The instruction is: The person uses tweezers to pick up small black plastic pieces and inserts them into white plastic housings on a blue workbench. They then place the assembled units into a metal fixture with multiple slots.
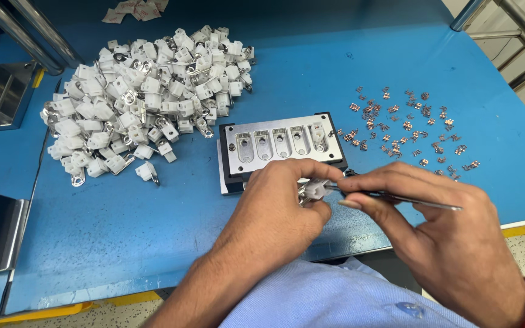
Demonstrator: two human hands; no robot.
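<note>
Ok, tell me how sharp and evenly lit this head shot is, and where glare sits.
Head view: bright, even light, soft shadows under the left hand and right hand; glare on the metal fixture plate and steel rails; white parts pile sharp, small copper pieces too tiny to resolve.

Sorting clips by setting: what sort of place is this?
Likely a factory assembly bench: a heap of white plastic parts, a metal jig and scattered small copper contacts on a blue worktable.
</note>
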